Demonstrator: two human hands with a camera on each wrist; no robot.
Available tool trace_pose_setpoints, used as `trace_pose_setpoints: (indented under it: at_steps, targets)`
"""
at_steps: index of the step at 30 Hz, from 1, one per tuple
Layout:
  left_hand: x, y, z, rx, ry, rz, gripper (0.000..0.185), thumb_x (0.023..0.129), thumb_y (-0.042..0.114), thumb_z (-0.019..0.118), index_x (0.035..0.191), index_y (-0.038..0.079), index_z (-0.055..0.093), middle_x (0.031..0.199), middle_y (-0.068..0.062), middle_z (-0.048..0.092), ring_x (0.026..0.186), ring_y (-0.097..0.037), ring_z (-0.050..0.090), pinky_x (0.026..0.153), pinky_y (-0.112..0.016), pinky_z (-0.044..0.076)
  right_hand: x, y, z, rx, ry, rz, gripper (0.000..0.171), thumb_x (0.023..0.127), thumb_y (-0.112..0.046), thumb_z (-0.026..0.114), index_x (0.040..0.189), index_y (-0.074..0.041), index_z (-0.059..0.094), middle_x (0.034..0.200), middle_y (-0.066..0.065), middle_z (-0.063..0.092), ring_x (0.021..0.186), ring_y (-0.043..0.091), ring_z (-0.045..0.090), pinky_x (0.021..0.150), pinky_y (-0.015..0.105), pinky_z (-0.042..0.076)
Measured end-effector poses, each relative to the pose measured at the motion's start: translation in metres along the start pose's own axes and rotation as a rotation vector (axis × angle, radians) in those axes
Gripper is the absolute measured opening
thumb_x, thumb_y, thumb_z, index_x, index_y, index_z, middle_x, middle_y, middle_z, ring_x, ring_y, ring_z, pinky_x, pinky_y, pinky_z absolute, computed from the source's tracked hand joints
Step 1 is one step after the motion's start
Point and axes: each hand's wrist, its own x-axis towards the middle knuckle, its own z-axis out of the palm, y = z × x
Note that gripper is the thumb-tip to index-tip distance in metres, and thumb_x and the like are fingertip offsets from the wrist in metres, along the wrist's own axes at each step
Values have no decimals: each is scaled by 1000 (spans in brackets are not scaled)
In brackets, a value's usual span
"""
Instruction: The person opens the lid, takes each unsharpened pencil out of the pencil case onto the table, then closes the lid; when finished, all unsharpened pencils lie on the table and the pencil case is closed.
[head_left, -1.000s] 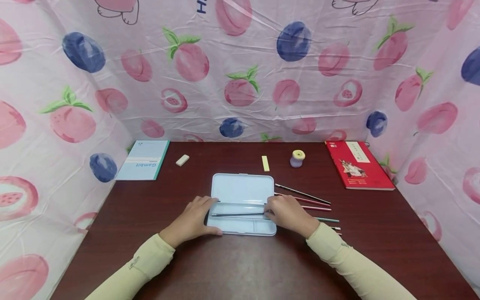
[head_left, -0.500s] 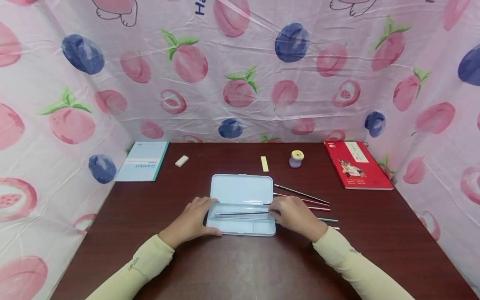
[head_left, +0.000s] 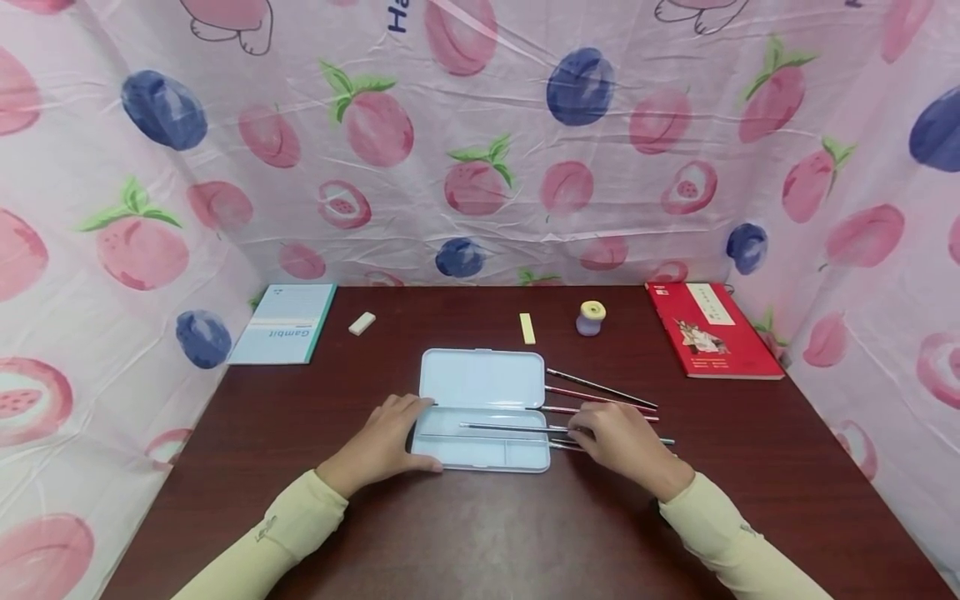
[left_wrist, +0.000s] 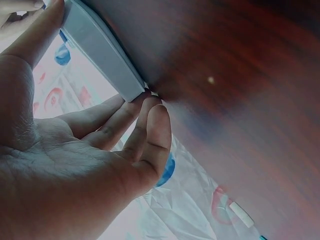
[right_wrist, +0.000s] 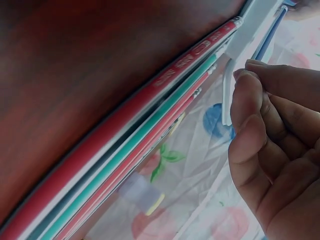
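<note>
An open pale blue pencil case [head_left: 482,379] lies mid-table, lid flat behind its tray. My left hand [head_left: 382,440] rests against the case's left end with straight fingers; the left wrist view shows its fingertips [left_wrist: 150,102] at a corner of the case [left_wrist: 100,50]. A dark pencil [head_left: 513,427] lies across the tray's right edge. My right hand [head_left: 626,442] pinches that pencil's right end, just right of the case. Several loose pencils [head_left: 600,389] lie fanned beside and under this hand. In the right wrist view, red and green pencils [right_wrist: 165,85] run past the curled fingers [right_wrist: 250,110].
A blue notebook [head_left: 288,321] sits at the back left with a white eraser [head_left: 362,322] near it. A yellow strip [head_left: 528,327], a small lilac pot [head_left: 592,317] and a red book [head_left: 712,327] are at the back right. Fruit-print sheeting walls in the dark wooden table [head_left: 480,533].
My right hand has moved right, off the case's end, and the dark pencil has slid right with it so it now overhangs the tray. The left hand has stayed put.
</note>
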Motion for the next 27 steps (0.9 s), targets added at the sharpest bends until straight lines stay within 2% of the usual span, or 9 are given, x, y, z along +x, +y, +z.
trace_pose_setpoints:
  at_steps: [7, 16, 27]
  targets:
    - [-1, 0, 1, -1, -4, -3, 99, 75, 50, 96, 152, 4, 54, 146, -16, 62, 137, -38, 53, 118, -61, 41, -14, 7, -5, -16, -30, 32, 19, 80, -15, 94, 97, -16, 86, 91, -3, 81, 82, 12, 76, 78, 35, 64]
    - [-1, -1, 1, 4, 7, 12, 98, 74, 49, 97, 150, 3, 55, 143, -15, 64, 132, -34, 55, 115, -58, 44, -30, 18, -12, -20, -52, 51, 17, 80, -15, 94, 94, -18, 85, 90, -6, 80, 80, 11, 76, 75, 35, 64]
    - [-1, 0, -1, -2, 3, 6, 97, 74, 48, 97, 151, 5, 55, 144, -15, 63, 133, -34, 55, 116, -58, 44, -51, 28, -20, -47, -69, 79, 15, 80, -17, 94, 93, -20, 86, 86, -8, 79, 76, 8, 74, 68, 31, 62]
